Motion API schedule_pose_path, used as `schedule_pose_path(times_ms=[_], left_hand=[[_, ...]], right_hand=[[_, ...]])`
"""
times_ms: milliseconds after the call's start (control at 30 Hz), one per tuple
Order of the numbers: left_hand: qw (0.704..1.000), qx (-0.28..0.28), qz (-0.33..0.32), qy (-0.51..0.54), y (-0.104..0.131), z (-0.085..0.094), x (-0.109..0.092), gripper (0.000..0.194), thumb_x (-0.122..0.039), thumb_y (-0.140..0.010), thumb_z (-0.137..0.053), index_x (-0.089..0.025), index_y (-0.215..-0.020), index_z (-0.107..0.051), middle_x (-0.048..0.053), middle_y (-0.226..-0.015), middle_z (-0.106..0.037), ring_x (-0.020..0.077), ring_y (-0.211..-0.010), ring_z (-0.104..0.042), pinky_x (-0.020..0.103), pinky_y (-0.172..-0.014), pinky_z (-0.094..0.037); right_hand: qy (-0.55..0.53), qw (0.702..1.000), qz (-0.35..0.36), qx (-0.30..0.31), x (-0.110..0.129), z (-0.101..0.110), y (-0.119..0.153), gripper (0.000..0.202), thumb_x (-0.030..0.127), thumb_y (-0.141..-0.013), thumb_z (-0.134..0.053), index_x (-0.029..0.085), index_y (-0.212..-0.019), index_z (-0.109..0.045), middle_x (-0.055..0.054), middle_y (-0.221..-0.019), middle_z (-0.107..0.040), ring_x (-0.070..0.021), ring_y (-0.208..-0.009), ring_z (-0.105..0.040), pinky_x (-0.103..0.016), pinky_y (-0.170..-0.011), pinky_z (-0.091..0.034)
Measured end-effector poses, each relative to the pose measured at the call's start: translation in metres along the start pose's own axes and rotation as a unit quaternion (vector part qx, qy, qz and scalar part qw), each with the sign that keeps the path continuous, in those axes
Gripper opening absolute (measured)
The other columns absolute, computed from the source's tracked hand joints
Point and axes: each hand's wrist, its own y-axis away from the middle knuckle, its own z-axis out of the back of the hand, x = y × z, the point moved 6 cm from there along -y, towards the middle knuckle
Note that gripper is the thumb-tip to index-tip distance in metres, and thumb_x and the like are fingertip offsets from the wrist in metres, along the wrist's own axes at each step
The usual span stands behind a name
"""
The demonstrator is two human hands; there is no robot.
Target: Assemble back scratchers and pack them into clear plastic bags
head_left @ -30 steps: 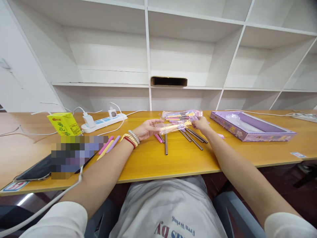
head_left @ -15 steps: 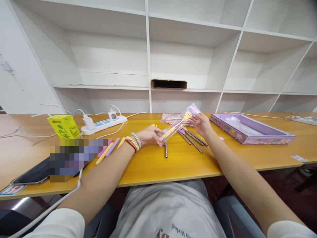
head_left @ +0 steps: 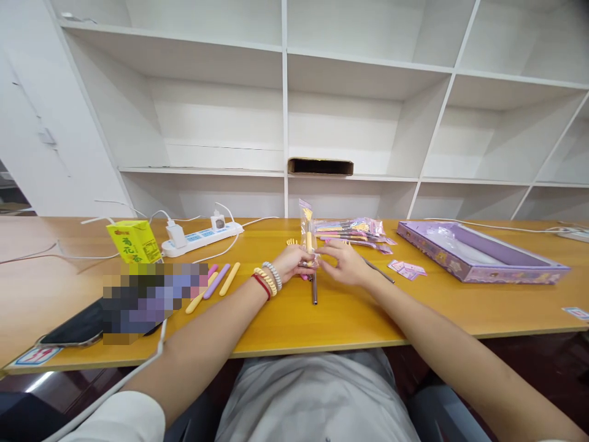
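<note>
Upright over the table is a yellow back scratcher [head_left: 308, 238] in a clear plastic sleeve, its small hand-shaped head at the top. My left hand [head_left: 294, 260] is closed on the lower end of the sleeve. From the other side, my right hand [head_left: 343, 261] has its fingers at the same lower end, apparently pinching it. Under and beside the hands lie metal tubes [head_left: 315, 291] and a loose yellow hand-shaped head [head_left: 291, 242], partly hidden. Behind my right hand is a pile of bagged back scratchers [head_left: 354, 228].
Yellow, purple and pink handles [head_left: 217, 281] lie to the left. Beyond them are a yellow drink carton [head_left: 134, 240], a power strip [head_left: 202, 238] with cables and a phone [head_left: 69, 325]. Small pink cards [head_left: 407, 269] and a purple box tray [head_left: 515, 274] sit to the right.
The bagged back scratcher has turned from slanted to upright. My right hand has moved from its top end down and left to the lower end, beside my left hand. The view has shifted slightly.
</note>
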Motion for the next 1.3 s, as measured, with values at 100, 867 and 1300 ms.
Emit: schedule_pose_path(times_ms=[100, 867, 1300], left_hand=[[0.999, 0.024, -0.026, -0.001, 0.003, -0.005, -0.002, 0.015, -0.009, -0.069, -0.066, -0.012, -0.076, -0.054, 0.006, -0.072, -0.063, 0.0140, -0.057, -0.063, 0.022, -0.047, -0.051], [0.990, -0.030, -0.078, -0.112, 0.003, -0.012, -0.004, 0.016, -0.022, -0.075, -0.062, -0.017, -0.072, -0.046, -0.003, -0.047, -0.050, 0.0102, -0.035, -0.046, 0.022, -0.038, -0.036], [0.987, -0.066, -0.087, -0.114, -0.001, -0.003, -0.002, 0.011, -0.021, -0.075, -0.058, -0.019, -0.074, -0.048, -0.005, -0.048, -0.049, 0.0090, -0.034, -0.045, 0.019, -0.035, -0.033]], right_hand=[[0.022, 1.000, -0.006, 0.020, 0.009, -0.008, 0.000, 0.030, 0.027, -0.084, -0.053, 0.018, -0.111, -0.062, -0.010, -0.091, -0.061, -0.0204, -0.084, -0.057, -0.035, -0.076, -0.048], [0.011, 0.997, -0.079, 0.002, -0.001, -0.010, 0.000, 0.038, 0.045, -0.072, -0.069, 0.018, -0.096, -0.062, -0.007, -0.085, -0.066, -0.0201, -0.079, -0.059, -0.033, -0.073, -0.045], [-0.031, 0.997, -0.047, 0.061, 0.006, -0.013, 0.001, 0.036, 0.034, -0.082, -0.059, 0.019, -0.115, -0.057, -0.007, -0.092, -0.065, -0.0175, -0.079, -0.058, -0.031, -0.073, -0.044]])
